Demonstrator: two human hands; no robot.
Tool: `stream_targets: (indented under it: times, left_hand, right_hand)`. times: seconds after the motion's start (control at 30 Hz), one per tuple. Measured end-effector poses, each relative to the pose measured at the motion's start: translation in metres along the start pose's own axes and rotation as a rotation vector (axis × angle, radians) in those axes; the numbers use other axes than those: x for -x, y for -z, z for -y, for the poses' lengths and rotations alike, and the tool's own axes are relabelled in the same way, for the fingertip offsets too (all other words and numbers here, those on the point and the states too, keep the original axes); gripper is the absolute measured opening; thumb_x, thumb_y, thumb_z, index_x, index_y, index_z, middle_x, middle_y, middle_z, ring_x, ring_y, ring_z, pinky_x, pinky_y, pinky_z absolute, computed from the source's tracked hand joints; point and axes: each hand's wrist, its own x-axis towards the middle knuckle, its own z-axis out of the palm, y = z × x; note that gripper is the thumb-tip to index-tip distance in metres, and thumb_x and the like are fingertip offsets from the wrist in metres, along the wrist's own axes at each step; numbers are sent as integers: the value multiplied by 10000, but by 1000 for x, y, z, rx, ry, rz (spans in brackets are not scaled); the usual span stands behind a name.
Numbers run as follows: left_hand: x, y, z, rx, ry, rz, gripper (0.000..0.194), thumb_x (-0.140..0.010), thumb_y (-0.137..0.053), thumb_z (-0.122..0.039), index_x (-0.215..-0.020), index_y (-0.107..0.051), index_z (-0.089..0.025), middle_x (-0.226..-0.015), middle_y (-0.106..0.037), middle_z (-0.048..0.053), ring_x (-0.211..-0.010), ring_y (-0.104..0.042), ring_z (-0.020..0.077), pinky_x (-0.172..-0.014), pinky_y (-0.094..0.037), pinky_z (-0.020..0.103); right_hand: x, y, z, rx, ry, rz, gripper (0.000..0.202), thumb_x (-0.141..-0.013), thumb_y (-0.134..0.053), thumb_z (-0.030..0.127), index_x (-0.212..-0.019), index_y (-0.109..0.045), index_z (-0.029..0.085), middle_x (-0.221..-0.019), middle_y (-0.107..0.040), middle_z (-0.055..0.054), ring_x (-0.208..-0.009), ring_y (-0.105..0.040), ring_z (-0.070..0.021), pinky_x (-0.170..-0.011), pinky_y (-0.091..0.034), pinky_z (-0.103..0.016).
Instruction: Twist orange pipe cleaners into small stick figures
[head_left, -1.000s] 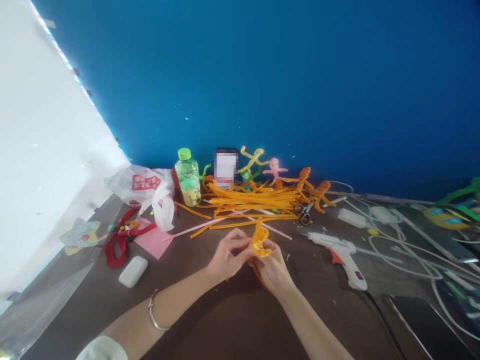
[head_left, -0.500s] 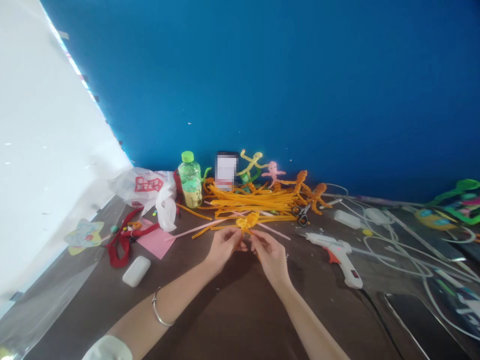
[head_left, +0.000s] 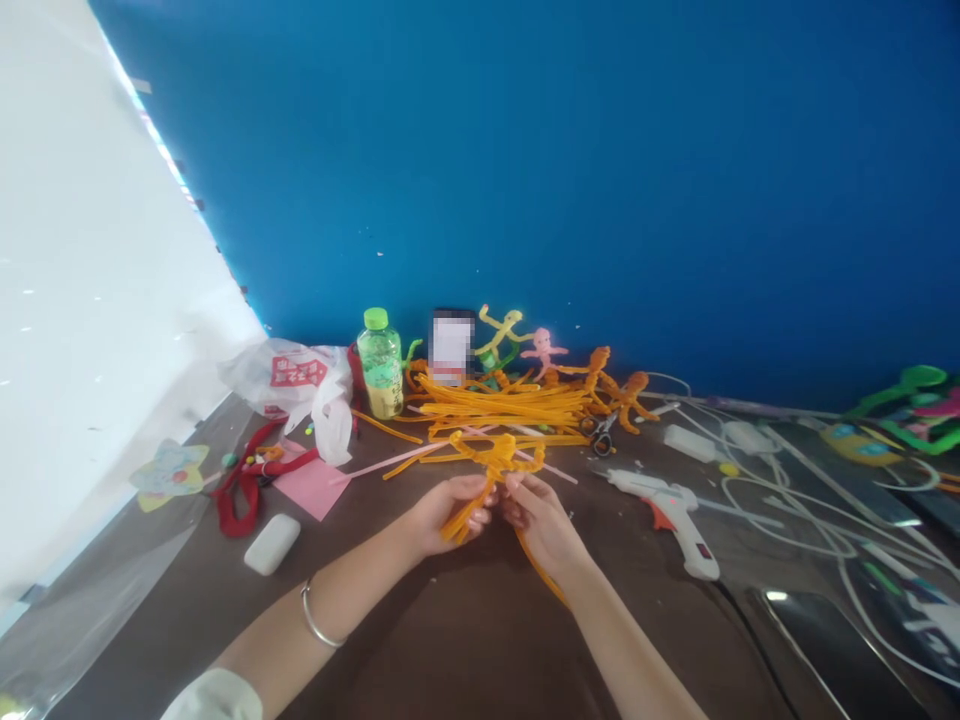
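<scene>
Between my two hands is an orange pipe-cleaner figure (head_left: 499, 455) with a knotted head and two bent arms spread to the sides. My left hand (head_left: 454, 512) is closed around its lower part, and bundled orange ends stick out below the thumb. My right hand (head_left: 541, 515) pinches the figure's right side. A long orange pipe cleaner (head_left: 541, 568) hangs from under the right fingers along the wrist. Just behind lies a heap of orange pipe cleaners (head_left: 502, 405), with pale pink strips (head_left: 394, 460) under it.
Right of my hands lie a glue gun (head_left: 671, 510), scissors (head_left: 602, 436), white cables (head_left: 795, 500) and a phone (head_left: 840, 650). Finished figures (head_left: 544, 347) lean by the blue wall. A bottle (head_left: 381, 365), plastic bag (head_left: 281, 375), pink paper (head_left: 313, 485) and white case (head_left: 272, 543) are left.
The orange figure has been turned in my fingers, so its two arms now spread out and its lower ends show by my left hand. Both hands stay almost in place.
</scene>
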Motion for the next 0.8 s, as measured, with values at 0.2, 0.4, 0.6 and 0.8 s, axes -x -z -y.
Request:
stream_targets:
  times: [0.2,0.4,0.6,0.8]
  left_hand:
    - [2,2,0,84,121,73,63,-693,-536,-125,-731,-490,-104,-595,-328,-27,-422,-264,17,-375,-216,105]
    - [6,0,1,160,279,125,43,-698,-500,-136,-692,-467,-109,-526,-263,-58,-364,-194,11,-324,-136,105]
    - [4,-4,1,-95,199,62,112,-722,-499,-221,-686,-491,-115,-485,-319,-56,-319,-254,16,-307,-136,128]
    - [-4,1,10,-820,-551,-276,310,-680,-613,-406,-843,-532,-155,-664,-551,8,-540,-542,125,-526,-422,253]
  right_hand:
    - [3,3,-2,-29,-111,42,186,-590,-752,298,-692,-657,176,-571,-575,17,-421,-390,-40,-407,-295,-178]
    - [10,0,5,109,3,107,214,-602,-746,304,-771,-676,192,-660,-625,-8,-645,-554,-138,-674,-431,-276]
    - [11,-2,4,144,81,105,173,-625,-729,318,-677,-633,183,-620,-584,5,-614,-523,-123,-607,-412,-249]
    - [2,1,-3,136,136,-12,199,-645,-705,344,-695,-601,182,-574,-525,30,-493,-422,-84,-475,-336,-219]
